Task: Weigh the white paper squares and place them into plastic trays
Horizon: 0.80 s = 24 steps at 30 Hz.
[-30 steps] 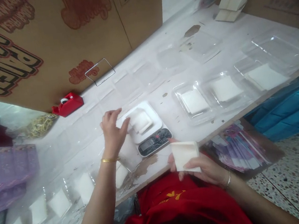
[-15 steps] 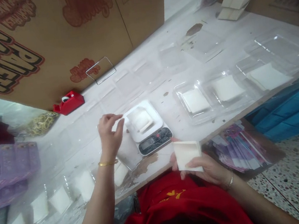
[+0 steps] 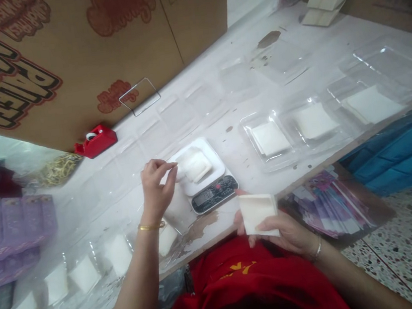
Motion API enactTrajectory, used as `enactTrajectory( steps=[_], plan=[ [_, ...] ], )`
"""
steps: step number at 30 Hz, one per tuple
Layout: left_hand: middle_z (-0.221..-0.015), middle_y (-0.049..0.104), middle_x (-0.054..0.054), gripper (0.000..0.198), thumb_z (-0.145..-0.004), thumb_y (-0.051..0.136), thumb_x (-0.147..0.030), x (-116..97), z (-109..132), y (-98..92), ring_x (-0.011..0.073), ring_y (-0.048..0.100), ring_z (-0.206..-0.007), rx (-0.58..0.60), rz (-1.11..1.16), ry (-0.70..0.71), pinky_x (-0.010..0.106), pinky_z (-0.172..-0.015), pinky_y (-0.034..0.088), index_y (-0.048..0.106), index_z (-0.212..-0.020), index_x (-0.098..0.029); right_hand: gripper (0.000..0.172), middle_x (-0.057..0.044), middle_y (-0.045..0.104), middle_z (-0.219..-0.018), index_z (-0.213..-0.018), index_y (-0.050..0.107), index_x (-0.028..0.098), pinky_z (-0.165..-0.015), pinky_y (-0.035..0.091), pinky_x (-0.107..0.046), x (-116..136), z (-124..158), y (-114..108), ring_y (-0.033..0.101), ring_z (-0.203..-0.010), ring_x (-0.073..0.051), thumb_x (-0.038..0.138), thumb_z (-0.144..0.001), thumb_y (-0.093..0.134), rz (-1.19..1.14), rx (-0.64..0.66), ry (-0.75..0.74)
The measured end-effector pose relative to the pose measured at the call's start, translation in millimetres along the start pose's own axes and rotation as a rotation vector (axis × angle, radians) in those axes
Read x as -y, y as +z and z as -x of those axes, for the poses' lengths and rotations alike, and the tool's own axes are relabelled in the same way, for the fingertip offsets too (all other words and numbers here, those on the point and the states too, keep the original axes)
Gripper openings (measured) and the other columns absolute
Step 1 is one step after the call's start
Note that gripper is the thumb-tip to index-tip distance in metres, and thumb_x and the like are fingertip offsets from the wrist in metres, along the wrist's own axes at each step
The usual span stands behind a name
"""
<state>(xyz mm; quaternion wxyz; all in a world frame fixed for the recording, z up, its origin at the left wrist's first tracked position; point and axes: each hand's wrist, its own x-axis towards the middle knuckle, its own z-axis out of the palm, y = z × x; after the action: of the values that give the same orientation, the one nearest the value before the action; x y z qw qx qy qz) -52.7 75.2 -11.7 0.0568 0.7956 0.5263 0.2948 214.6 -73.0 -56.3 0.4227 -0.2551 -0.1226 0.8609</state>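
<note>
My left hand (image 3: 158, 188) is at the left edge of a white kitchen scale (image 3: 214, 193), thumb and forefinger pinched together. Whatever sits between those fingertips, if anything, is too small to make out. On the scale's platform lies a small pile of white square sheets (image 3: 197, 164), with what looks like clear plastic around it. Closer to my body, my right hand (image 3: 288, 229) is closed around a stack of thin white square sheets (image 3: 258, 213), holding it just off the table edge. The scale's display cannot be read.
Clear plastic trays (image 3: 289, 157) with white sheets line the table front on both sides. Thin clear trays (image 3: 203, 99) lie behind. A red tape dispenser (image 3: 96, 142), rubber bands (image 3: 59, 168) and a large cardboard box (image 3: 76, 50) stand at the back left. Purple boxes (image 3: 13, 223) are stacked left.
My left hand has moved slightly right, towards the pile on the scale, and its thumb and forefinger have come together. My right hand stays still with its stack.
</note>
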Motion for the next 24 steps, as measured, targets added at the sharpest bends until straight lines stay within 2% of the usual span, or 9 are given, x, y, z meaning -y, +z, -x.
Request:
enactTrajectory(
  steps=[6, 13, 24],
  plan=[
    [-0.081, 0.056, 0.002, 0.010, -0.088, 0.063, -0.026, 5.9, -3.1, -3.8, 0.0167, 0.055, -0.078, -0.082, 0.018, -0.029, 0.033, -0.074, 0.043, 0.071, -0.086, -0.020, 0.078, -0.012, 0.066, -0.113, -0.147, 0.040, 0.022, -0.063, 0.058, -0.031, 1.6, -1.5, 3.3, 0.066, -0.087, -0.022, 0.004, -0.073, 0.059, -0.001, -0.007, 0.001],
    [-0.082, 0.057, 0.002, 0.011, -0.088, 0.062, -0.027, 8.1, -2.4, -1.3, 0.0163, 0.055, -0.078, -0.065, 0.024, -0.037, 0.032, -0.075, 0.043, 0.071, -0.086, -0.021, 0.078, -0.013, 0.066, -0.115, -0.146, 0.040, 0.022, -0.063, 0.058, -0.032, 0.8, -1.2, 1.5, 0.066, -0.088, -0.022, 0.005, -0.073, 0.059, 0.001, -0.014, 0.000],
    [-0.090, 0.061, 0.004, 0.014, -0.089, 0.060, -0.028, 4.5, -3.3, 4.7, 0.0186, 0.058, -0.088, 0.007, 0.008, -0.094, 0.035, -0.083, 0.044, 0.070, -0.095, -0.020, 0.077, -0.010, 0.068, -0.105, -0.146, 0.041, 0.021, -0.062, 0.057, -0.032, 2.5, -1.4, 5.0, 0.066, -0.088, -0.024, 0.006, -0.072, 0.059, 0.014, -0.024, 0.011]
  ],
)
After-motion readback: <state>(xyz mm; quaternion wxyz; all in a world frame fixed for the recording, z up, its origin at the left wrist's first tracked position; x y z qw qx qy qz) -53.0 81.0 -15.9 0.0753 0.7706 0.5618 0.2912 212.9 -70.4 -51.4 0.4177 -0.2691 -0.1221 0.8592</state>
